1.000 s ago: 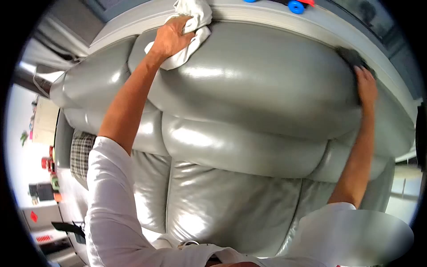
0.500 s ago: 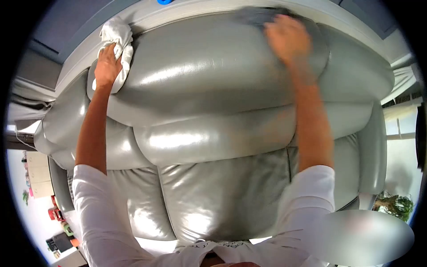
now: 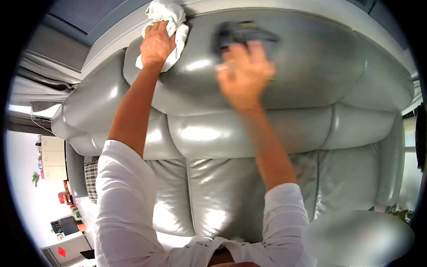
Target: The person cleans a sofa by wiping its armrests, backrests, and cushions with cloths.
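Observation:
A grey leather sofa [image 3: 284,84] spans the view. At the top left of its backrest, my left hand [image 3: 156,44] presses on a crumpled white cloth [image 3: 180,38], its fingers sunk into the folds. My right hand [image 3: 247,73], blurred by motion, lies over a dark grey cloth [image 3: 231,33] on the upper middle of the backrest. Its fingers are spread on the near edge of that cloth, pressing it to the leather.
Behind the backrest runs a pale sill [image 3: 213,6]. Grey curtains [image 3: 42,84] hang at the left. A checked cushion [image 3: 90,178] rests by the left armrest, with a cream cabinet [image 3: 53,159] beyond it. A plant [image 3: 402,215] shows at lower right.
My right hand and the dark cloth have swept left across the backrest from its right end. My left hand stays on the white cloth. The camera view has shifted.

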Tool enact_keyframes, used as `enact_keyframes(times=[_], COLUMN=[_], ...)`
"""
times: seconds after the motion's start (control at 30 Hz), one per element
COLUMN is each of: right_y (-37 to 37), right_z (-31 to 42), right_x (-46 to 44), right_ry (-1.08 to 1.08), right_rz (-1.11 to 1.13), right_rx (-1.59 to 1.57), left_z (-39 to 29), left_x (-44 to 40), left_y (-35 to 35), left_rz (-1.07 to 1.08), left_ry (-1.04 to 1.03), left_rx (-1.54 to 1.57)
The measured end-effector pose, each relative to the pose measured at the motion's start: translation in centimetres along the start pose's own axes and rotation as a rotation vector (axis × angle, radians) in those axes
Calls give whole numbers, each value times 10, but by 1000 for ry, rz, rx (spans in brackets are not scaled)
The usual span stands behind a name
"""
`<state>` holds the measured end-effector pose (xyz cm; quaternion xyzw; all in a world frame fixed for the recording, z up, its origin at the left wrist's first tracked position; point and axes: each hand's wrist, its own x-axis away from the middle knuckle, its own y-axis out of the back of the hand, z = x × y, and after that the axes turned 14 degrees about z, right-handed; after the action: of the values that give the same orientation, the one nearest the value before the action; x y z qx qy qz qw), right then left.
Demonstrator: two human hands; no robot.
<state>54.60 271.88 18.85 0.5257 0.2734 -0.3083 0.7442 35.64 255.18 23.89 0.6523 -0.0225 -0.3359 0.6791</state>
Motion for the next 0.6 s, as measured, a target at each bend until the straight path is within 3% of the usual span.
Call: enact_keyframes(times=[0.1,0.13,0.23,0.37,0.47,0.53,0.6], right_y=[-88,-100,-112,-71,2,42,56], right_z=[102,123,111,53,-19,-71,-154], right_x=[21,22,26,15,-5,-11,-17], right_ry=[205,105,196,512,390,121,76], right_rz=[155,77,-7,197,168,143,-235], right_rx=[-103,-170,-98,39,279,386,331], left_z=[10,12,16,22,16,12,19], left_x=[-1,-1,-5,-9,-5,-4,-10], left_y=[-2,-1,-8,-19,-14,-11,-20], left_rz=[68,91,88,42,6,21,-9], left_ry=[-2,-12,-30,-62,-92,-83,-91], left_rx=[62,99,111,79,84,87,35])
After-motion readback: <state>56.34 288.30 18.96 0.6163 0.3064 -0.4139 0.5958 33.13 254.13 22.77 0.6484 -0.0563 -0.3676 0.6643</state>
